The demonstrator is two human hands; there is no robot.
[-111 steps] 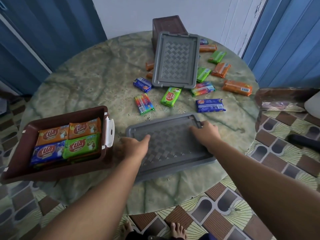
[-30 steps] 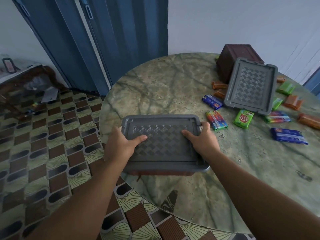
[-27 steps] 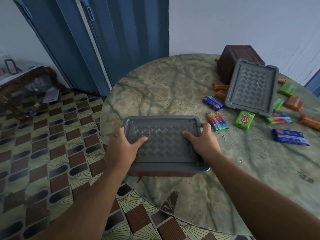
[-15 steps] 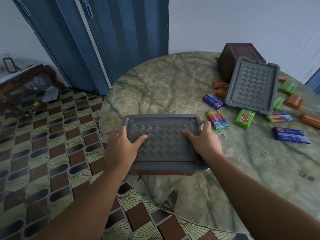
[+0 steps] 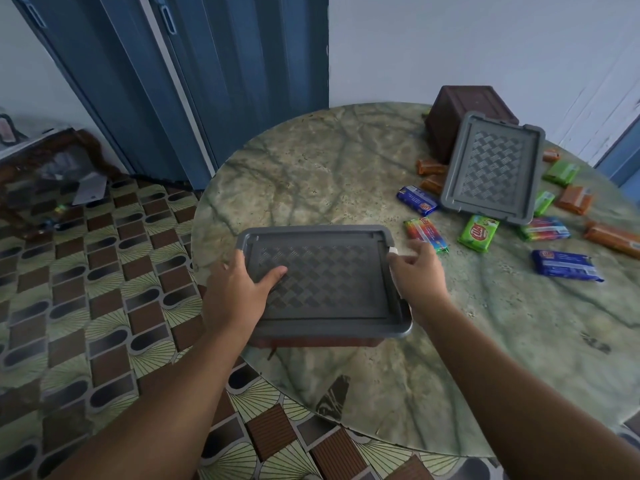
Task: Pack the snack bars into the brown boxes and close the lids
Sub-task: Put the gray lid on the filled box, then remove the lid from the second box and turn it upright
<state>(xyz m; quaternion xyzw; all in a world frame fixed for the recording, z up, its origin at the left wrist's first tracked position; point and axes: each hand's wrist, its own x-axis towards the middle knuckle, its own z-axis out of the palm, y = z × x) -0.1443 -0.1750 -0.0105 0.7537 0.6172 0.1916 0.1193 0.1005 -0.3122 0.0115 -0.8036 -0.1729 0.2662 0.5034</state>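
Note:
A grey woven-pattern lid (image 5: 322, 282) lies on a brown box (image 5: 322, 341) at the table's near left edge; only the box's front wall shows beneath it. My left hand (image 5: 239, 292) grips the lid's left edge, thumb on top. My right hand (image 5: 419, 278) sits at the box's right side, its curled fingers on the white latch (image 5: 393, 250). Loose snack bars lie to the right: a rainbow one (image 5: 427, 234), a green one (image 5: 478, 233), a blue one (image 5: 566, 271) and several more. A second brown box (image 5: 457, 112) stands at the back with a second grey lid (image 5: 491, 168) leaning on it.
The round green marble table (image 5: 329, 168) ends just in front of the closed box. Patterned floor tiles (image 5: 104, 271) spread to the left and below. Blue folding doors (image 5: 156, 81) stand behind, and a dark side table (image 5: 41, 161) with clutter sits at far left.
The lid went from the table onto the filled brown box. In the last half second my right hand slid off the lid top to the white latch on the right side.

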